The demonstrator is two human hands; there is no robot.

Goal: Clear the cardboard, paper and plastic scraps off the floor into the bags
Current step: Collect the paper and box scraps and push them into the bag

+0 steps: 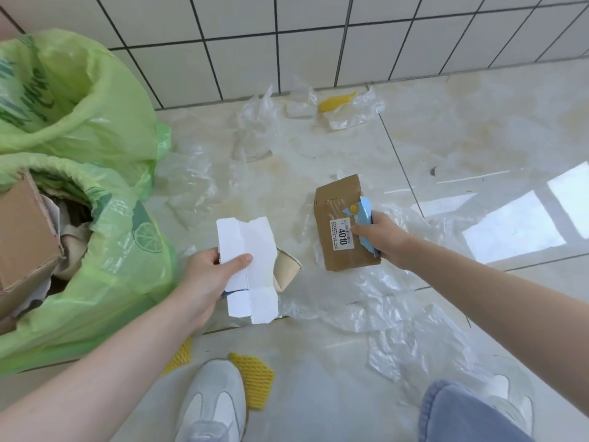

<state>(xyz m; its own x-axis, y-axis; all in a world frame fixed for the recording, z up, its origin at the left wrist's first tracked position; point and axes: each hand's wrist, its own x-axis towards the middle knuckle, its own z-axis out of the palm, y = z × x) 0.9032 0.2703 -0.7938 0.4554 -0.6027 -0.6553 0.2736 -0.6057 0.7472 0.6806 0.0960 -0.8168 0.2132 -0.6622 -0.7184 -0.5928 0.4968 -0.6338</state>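
While two green bags [105,237] are sitting at your left, clear plastic scraps [398,314] are lying across floor; your right hand [381,239] is pinching brown labelled carton [342,224] plus blue scrap [361,212]; left hand [207,275] is clamping white flattened box [251,272].

Bright, even daylight fills the scene, with no hard shadows anywhere. The glossy pale marble-look floor tiles [446,129] throw back strong glare: white window-shaped reflections [513,228] burn out to pure white at the right. The crumpled clear plastic film [366,301] catches scattered highlights and blends into the shiny floor, so its edges are hard to trace. Wide-angle distortion bends the dark grout lines of the white tiled wall [318,43] and stretches the forearms at the bottom corners. Focus is slightly soft throughout.
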